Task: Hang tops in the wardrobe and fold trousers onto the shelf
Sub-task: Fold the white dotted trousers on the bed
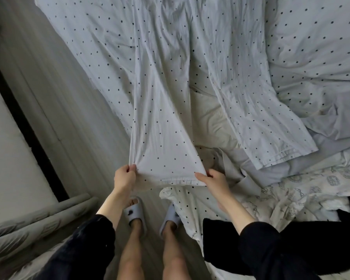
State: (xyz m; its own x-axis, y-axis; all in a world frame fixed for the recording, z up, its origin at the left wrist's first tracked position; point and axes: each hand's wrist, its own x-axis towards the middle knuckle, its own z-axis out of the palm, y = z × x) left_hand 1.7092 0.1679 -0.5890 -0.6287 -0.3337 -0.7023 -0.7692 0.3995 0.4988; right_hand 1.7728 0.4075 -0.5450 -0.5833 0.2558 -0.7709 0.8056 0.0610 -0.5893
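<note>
White trousers with small dark dots [162, 110] lie spread over the bed, legs pointing toward me. My left hand [125, 176] pinches the left corner of the near leg's hem. My right hand [212, 177] grips the right corner of the same hem, so the cuff is stretched taut between both hands above the floor. The other trouser leg [261, 110] lies flat to the right, its hem resting on the bedding.
A dotted duvet [315, 47] covers the bed. A beige garment [208, 122] and a white printed cloth [303, 190] lie crumpled on it. A black garment [348, 215] is at the right edge. Grey wood floor [65, 110] runs along the left; my slippered feet stand below.
</note>
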